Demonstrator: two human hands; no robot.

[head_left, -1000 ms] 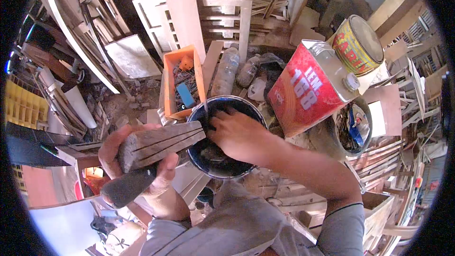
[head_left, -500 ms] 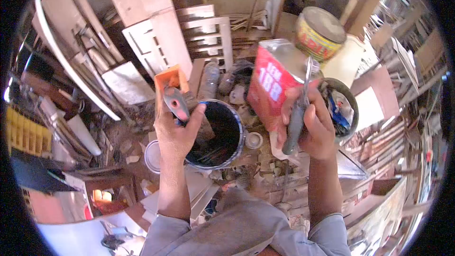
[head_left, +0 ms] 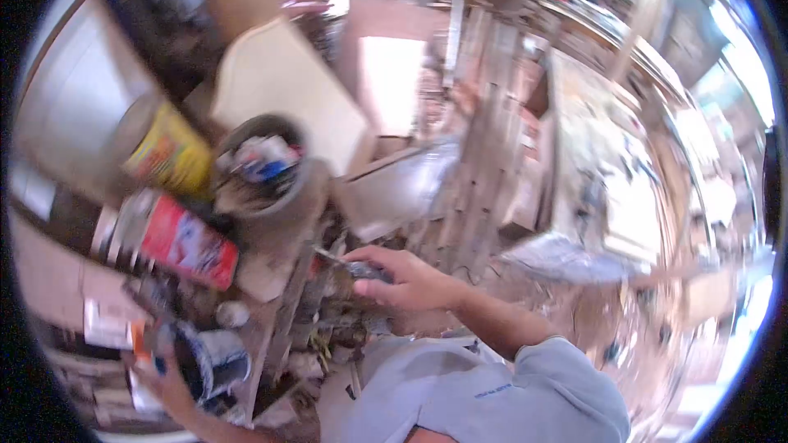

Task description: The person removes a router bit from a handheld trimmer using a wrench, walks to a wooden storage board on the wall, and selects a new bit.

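Observation:
My right hand (head_left: 394,277) is closed around the dark handle of a tool (head_left: 373,271), whose thin metal part points up and left. At the lower left, my left hand (head_left: 168,385) is blurred beside the dark bucket (head_left: 222,361). A dark object lies against its fingers, too smeared to name. The red can (head_left: 189,242) stands above the bucket, tilted in this view. A small round lid (head_left: 233,313) lies between the can and the bucket.
A yellow labelled tin (head_left: 168,152) stands at the upper left, beside a round bin (head_left: 308,189) holding crumpled scraps. A pale board (head_left: 287,82) leans behind them. Long wood strips (head_left: 472,172) run up the middle, and a cluttered workbench (head_left: 583,107) stands at the right.
The view has swung to the right, so the bucket and red can now appear at the lower left. My right hand took up a dark-handled tool; both hands are now farther apart.

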